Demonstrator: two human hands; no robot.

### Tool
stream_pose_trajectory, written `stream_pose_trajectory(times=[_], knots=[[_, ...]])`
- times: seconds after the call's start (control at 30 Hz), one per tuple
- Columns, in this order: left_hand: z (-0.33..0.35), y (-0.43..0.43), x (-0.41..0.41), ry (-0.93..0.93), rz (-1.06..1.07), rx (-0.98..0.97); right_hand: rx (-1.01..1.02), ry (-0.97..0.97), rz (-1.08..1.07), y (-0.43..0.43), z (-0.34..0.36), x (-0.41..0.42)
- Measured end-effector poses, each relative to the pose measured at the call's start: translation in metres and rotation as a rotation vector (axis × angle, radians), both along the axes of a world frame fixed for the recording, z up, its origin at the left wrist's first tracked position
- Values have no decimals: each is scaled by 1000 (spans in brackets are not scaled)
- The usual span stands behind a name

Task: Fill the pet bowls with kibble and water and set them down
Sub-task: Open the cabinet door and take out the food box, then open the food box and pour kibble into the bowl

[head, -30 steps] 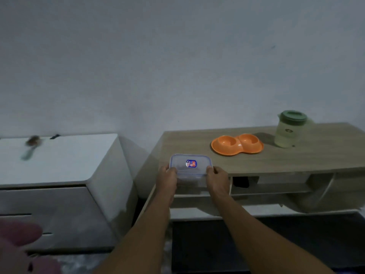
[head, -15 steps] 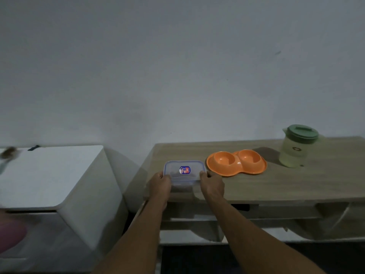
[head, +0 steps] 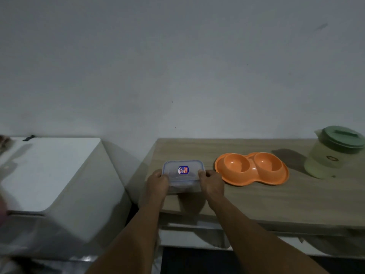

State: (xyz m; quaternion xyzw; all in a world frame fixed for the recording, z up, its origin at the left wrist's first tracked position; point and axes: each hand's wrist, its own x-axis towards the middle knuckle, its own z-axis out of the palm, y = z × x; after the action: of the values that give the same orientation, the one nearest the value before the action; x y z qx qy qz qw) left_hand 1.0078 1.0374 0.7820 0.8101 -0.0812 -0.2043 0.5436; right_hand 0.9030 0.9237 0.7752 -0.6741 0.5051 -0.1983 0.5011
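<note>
Head view: we grip the clear container (head: 182,175), left hand (head: 158,184) and right hand (head: 212,182), near the wooden table's (head: 276,202) left edge; label unreadable.

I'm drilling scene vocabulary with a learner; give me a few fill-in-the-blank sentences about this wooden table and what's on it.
1. Both hands, the left hand and the right hand, hold a clear lidded ____.
2. The double pet bowl is ____ in colour.
3. The jug has a ____ lid.
4. Both hollows of the pet bowl are ____.

Missing words: container; orange; green; empty
</note>
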Motion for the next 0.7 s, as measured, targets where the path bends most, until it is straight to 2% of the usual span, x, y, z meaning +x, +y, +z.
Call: stream_pose_trajectory(times=[0.43, 0.7], knots=[[-24, -12, 78, 63, -18, -21, -63, 12, -40, -11, -24, 75], [-22, -40, 138, 114, -86, 25, -8, 31, -90, -43, -18, 125]])
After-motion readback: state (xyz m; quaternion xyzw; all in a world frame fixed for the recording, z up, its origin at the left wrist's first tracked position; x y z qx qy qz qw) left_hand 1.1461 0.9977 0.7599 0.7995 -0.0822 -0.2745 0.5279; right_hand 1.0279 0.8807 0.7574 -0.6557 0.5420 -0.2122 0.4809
